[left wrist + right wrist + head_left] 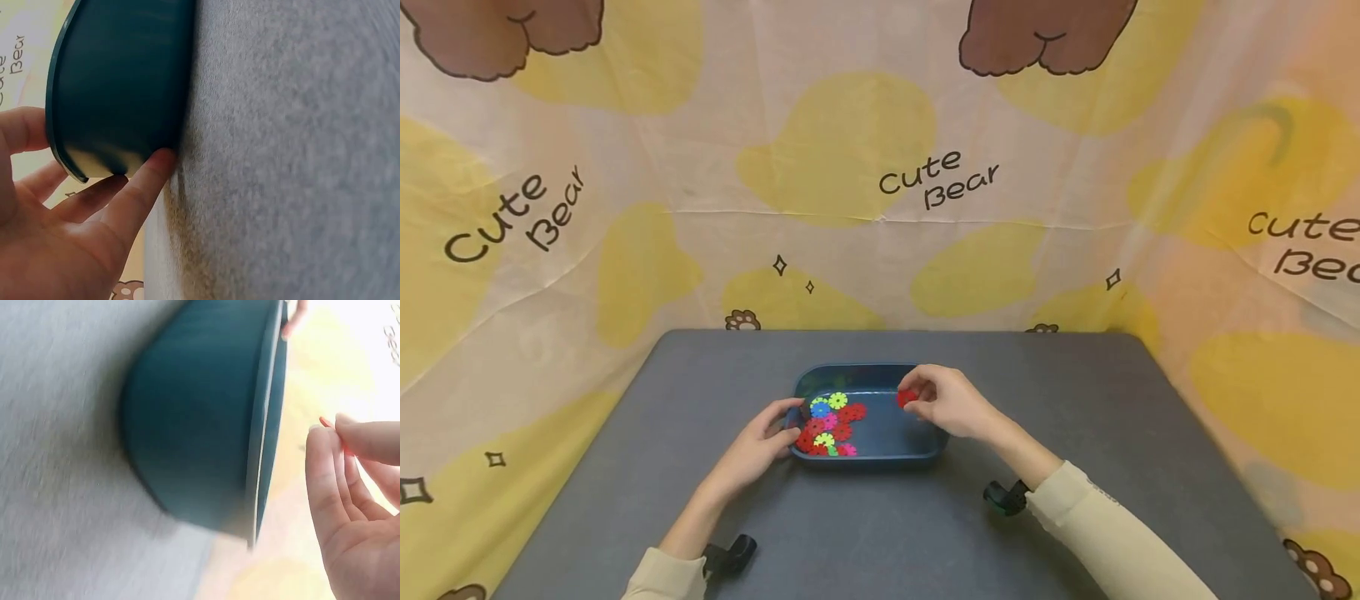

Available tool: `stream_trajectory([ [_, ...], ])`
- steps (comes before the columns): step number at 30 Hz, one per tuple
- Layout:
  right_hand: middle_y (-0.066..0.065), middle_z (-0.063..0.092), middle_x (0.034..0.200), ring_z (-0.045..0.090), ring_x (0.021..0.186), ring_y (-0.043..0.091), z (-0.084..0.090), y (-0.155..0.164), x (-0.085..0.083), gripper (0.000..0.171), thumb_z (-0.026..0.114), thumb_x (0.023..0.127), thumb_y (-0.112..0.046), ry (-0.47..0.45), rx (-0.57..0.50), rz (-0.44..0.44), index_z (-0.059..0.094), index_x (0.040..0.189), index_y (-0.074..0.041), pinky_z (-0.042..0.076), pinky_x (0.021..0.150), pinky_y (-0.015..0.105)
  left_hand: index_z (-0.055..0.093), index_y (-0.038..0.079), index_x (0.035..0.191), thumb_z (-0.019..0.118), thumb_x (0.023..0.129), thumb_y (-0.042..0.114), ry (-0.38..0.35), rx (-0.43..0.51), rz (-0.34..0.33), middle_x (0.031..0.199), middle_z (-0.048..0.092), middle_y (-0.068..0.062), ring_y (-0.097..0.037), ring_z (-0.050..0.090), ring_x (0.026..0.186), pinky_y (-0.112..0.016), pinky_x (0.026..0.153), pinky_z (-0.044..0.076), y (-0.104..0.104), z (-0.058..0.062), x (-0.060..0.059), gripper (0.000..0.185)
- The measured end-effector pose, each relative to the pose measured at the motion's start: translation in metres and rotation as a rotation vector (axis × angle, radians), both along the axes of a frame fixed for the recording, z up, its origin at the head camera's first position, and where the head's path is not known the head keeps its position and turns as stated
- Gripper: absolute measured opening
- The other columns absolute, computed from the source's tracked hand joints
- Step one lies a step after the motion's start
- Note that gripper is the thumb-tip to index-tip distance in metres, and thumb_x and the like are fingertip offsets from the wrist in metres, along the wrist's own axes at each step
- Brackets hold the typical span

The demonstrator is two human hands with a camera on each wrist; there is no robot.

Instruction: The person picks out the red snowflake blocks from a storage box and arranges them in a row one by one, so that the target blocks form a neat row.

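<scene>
Red gear piece (907, 398) sits pinched between the thumb and fingertips of the right hand (951, 404), held just above the right half of the blue tray (925, 454) in the middle of the bench (625, 467). The left hand (760, 450) braces the tray's near-left corner, fingers relaxed and nearly straight against the wall, gripping nothing. To do this step well, I'd judge the pinch should stay light on the piece's rim and the tray stay steadied — the loose heap of gear pieces (829, 425) in its left half would scatter if it slid.

Only the head view shows the heap and its colours. The left wrist view shows fingers (134, 194) touching the tray's outer wall low, at the bench. The right wrist view, blurred, shows just a red sliver (326, 422) at the fingertips — the tray's inside is hidden.
</scene>
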State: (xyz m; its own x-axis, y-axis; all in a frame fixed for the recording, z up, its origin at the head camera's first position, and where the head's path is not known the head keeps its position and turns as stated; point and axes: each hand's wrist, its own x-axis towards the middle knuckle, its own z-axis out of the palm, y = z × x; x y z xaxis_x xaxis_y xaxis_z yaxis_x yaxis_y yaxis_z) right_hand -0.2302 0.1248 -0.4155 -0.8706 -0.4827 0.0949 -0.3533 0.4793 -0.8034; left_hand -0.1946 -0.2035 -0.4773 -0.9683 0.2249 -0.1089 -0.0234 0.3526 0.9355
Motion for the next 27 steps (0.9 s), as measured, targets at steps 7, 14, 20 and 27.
stream_trajectory([
  [7,0.003,0.065,0.087,0.064,0.073,0.024,-0.002,0.034,-0.011,0.024,0.071,0.085,-0.011,-0.015,-0.058,-0.139,0.064,0.108,-0.013,0.055,0.064,0.041,0.041,0.018,0.141,0.055,0.097,0.017,0.019,-0.002,-0.019,0.15,0.027,-0.014,-0.036,0.047,0.126,-0.044,0.088,0.051,-0.006,0.002,-0.001,0.046],
  [14,0.007,0.064,0.089,0.064,0.075,0.031,-0.014,0.06,-0.028,0.023,0.07,0.086,-0.01,-0.02,-0.065,-0.239,0.064,0.108,-0.011,0.054,0.069,0.048,0.037,0.018,0.143,0.055,0.098,0.023,0.012,0.014,-0.041,0.151,0.024,-0.014,-0.036,0.046,0.127,-0.043,0.09,0.05,-0.01,0.0,-0.005,0.049],
  [20,0.007,0.062,0.085,0.064,0.069,0.018,-0.037,0.071,-0.039,0.022,0.069,0.086,-0.009,-0.032,0.027,-0.283,0.063,0.108,-0.008,0.055,0.063,0.032,0.034,0.019,0.145,0.055,0.097,0.028,-0.017,0.025,-0.063,0.152,0.021,-0.016,-0.036,0.043,0.129,-0.044,0.092,0.049,-0.009,-0.003,-0.005,0.053],
  [27,0.008,0.059,0.083,0.063,0.067,0.018,-0.058,0.071,-0.046,0.021,0.07,0.085,-0.005,-0.052,0.09,-0.302,0.064,0.105,-0.005,0.055,0.06,0.031,0.034,0.017,0.145,0.054,0.098,0.026,-0.024,-0.008,-0.042,0.152,0.02,-0.021,-0.04,0.039,0.131,-0.047,0.093,0.047,-0.005,0.004,0.0,0.052],
])
